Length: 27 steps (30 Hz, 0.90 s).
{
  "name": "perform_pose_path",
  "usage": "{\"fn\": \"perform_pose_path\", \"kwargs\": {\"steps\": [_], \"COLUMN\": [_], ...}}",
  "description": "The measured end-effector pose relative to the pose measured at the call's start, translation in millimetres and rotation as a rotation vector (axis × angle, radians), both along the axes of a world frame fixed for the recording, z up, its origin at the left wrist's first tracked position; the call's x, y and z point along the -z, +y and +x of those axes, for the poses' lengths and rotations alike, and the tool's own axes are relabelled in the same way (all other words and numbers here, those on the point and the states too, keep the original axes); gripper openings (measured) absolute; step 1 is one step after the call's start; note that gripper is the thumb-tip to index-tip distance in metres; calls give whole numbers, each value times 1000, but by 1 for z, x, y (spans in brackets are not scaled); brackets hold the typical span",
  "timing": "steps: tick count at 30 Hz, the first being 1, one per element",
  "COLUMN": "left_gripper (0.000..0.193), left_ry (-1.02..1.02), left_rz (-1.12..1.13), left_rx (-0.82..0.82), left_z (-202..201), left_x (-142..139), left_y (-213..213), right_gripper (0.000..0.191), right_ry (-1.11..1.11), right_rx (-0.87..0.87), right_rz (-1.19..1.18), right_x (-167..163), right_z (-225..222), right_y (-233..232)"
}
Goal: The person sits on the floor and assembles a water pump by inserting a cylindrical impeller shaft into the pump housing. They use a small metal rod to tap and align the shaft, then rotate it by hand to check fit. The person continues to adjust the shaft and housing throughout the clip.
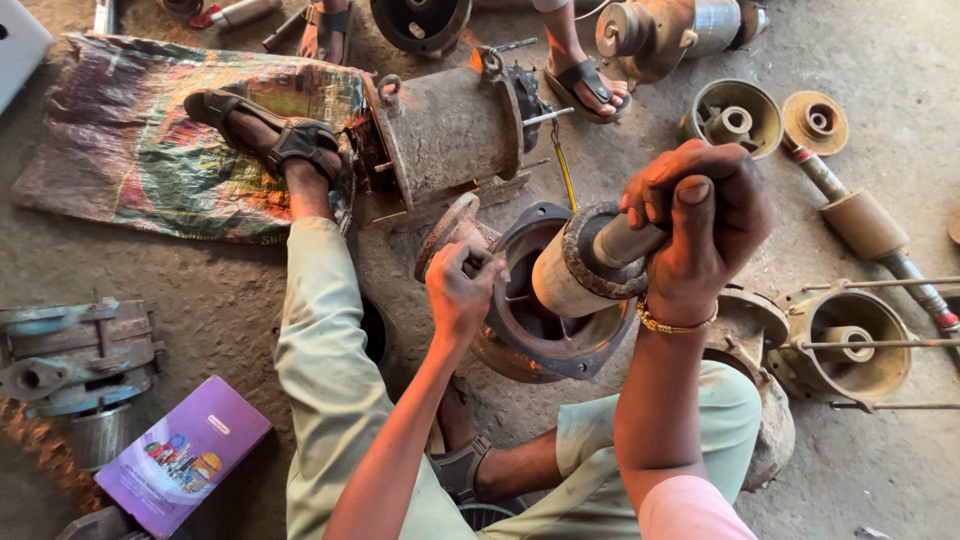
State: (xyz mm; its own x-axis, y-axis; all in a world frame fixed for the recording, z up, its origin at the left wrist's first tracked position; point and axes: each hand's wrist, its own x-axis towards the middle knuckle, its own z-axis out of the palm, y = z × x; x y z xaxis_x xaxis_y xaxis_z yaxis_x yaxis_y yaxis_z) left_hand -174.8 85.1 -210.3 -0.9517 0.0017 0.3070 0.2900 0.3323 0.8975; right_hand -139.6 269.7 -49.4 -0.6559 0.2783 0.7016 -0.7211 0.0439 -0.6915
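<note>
My right hand (700,215) is clenched around the top of a steel shaft (622,243) that carries a rusty cylindrical rotor (575,275). The rotor leans out of a round grey pump housing (545,335) held between my legs on the ground. My left hand (460,290) grips the housing's left rim, its fingers curled over the edge beside a rusty flange (445,228). Both my legs in pale green trousers frame the housing, and my left foot wears a black sandal (270,130).
A rusty motor body (450,130) lies beyond the housing, on a woven sack (130,140). Bowl-shaped pump stages (735,120) (850,345), a long shaft (870,230) and thin rods lie right. Another person's sandalled feet (590,85) stand at the top. A purple box (185,455) lies lower left.
</note>
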Motion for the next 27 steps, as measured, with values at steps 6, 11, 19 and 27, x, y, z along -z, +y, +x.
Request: {"fn": "perform_pose_path", "kwargs": {"steps": [6,11,19,27], "left_gripper": [19,18,21,24], "left_ry": [-206,-388,-423,-428], "left_rz": [191,205,202,38], "left_rx": [63,74,150,173], "left_z": [-12,-23,-41,-61], "left_x": [5,9,14,16], "left_y": [6,10,19,29], "right_gripper": [36,36,37,36], "right_ry": [-13,-4,-8,10], "right_rx": [-1,-13,-22,9], "right_rz": [-11,-22,-31,-7], "right_x": [-2,-2,-1,-2], "right_z": [1,0,2,1], "right_y": [-1,-1,-2,-2]}}
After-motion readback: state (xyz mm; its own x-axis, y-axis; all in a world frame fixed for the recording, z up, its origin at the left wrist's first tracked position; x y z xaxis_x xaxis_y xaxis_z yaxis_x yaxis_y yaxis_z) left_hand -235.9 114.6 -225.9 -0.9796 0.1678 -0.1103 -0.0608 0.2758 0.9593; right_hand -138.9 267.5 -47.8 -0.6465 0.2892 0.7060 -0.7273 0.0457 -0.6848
